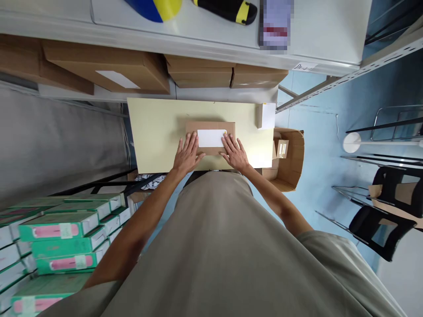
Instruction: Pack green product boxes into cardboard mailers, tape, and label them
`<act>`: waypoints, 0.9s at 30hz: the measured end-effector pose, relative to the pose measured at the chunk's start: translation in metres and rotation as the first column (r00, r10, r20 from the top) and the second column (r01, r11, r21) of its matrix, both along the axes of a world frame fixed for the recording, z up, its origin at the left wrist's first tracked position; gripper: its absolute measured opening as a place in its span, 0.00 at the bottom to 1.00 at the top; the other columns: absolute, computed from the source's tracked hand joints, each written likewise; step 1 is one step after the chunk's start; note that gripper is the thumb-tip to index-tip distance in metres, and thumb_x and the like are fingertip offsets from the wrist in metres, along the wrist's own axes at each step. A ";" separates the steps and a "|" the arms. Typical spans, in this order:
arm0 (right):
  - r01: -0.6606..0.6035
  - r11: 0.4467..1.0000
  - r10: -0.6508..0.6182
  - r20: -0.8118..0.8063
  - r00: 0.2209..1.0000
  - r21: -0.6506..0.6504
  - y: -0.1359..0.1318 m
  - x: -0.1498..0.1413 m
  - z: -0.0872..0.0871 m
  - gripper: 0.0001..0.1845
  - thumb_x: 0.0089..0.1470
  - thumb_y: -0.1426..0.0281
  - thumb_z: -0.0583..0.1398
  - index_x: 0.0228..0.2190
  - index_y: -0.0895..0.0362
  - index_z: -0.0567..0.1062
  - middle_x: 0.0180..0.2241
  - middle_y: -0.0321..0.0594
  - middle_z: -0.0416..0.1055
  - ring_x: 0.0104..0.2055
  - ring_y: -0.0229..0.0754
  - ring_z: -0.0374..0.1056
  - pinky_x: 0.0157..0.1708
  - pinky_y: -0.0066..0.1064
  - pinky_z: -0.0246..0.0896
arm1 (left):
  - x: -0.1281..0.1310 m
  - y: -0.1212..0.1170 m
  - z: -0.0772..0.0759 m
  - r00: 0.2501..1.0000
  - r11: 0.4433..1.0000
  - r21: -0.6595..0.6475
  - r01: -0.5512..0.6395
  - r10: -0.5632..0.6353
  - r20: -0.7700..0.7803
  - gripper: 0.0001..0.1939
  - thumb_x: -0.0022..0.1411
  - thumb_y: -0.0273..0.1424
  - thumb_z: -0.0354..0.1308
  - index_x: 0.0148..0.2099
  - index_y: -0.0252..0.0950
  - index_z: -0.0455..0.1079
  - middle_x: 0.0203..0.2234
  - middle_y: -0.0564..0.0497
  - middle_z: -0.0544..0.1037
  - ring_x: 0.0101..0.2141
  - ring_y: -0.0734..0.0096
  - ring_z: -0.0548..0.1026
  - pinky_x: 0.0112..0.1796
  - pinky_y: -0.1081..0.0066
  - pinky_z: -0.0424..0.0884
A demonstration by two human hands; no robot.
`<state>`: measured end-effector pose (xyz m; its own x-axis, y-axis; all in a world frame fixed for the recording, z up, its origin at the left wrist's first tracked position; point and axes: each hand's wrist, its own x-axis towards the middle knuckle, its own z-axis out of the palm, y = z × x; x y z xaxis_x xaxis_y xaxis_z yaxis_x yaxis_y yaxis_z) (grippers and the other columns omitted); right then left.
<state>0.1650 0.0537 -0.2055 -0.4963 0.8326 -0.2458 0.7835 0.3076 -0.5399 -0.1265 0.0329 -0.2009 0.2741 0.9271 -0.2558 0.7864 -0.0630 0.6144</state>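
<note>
A brown cardboard box (210, 125) lies on the pale yellow tabletop (158, 136) in front of me, with a white label (210, 138) on its upper face. My left hand (187, 154) rests on the box's left end, fingers stretched out beside the label. At the other end, my right hand (234, 152) lies with fingers spread, its fingertips touching the label's right edge. Near those fingertips is a small yellow spot on the label. Neither hand is closed round anything. What lies under the palms is hidden.
A small white box (266, 116) stands at the tabletop's right back corner. Beyond the right edge is an open carton (291, 160) with a smaller box inside. Large cartons (109, 66) sit under the shelf (211, 39). Green boxes (62, 231) are stacked at left; black chairs (383, 229) stand right.
</note>
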 end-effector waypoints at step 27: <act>0.533 0.718 -0.659 -0.191 0.727 -0.447 -0.037 0.006 -0.023 0.57 0.64 0.34 0.62 0.78 0.58 0.68 0.82 0.59 0.57 0.86 0.62 0.54 0.77 0.61 0.63 | -0.011 -0.024 -0.043 0.865 0.863 -0.225 -0.452 0.486 0.128 0.34 0.68 0.43 0.65 0.72 0.38 0.74 0.63 0.34 0.84 0.65 0.41 0.82 0.65 0.46 0.78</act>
